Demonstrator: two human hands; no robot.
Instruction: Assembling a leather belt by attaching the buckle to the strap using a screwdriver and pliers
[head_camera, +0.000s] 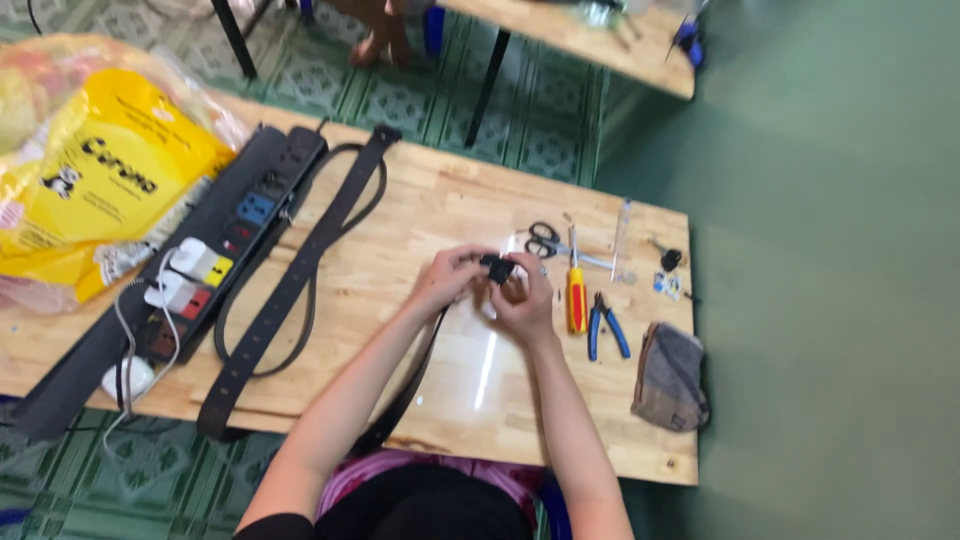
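Belt buckle (497, 268), small and black, sits pinched between both hands over the middle of the wooden table (420, 215). The left hand (447, 278) grips it from the left side with curled fingers, and the right hand (522, 298) grips it from the right, so it stays put while the fingers work on it. A dark belt strap (410, 385) hangs down from the hands toward the near edge of the table and goes over it by the person's lap. It looks joined to the buckle, but I cannot tell for sure.

Just right of the hands lie the tools, close enough to grab: a screwdriver (576, 296) with a red and yellow handle, then small pliers (604, 325) with blue handles. A folded grey cloth (669, 376) lies near the right edge. A bit farther back are scissors (543, 239) and a clear ruler (621, 238).

On the left, well away from the hands, a second long belt (290, 285) lies looped flat on the table. Beside it is a long black power strip (215, 255) with white plugs stuck in it. In the far left corner rests a big yellow plastic bag (100, 165).

Far off, another table (600, 50) stands on the green floor (820, 270).
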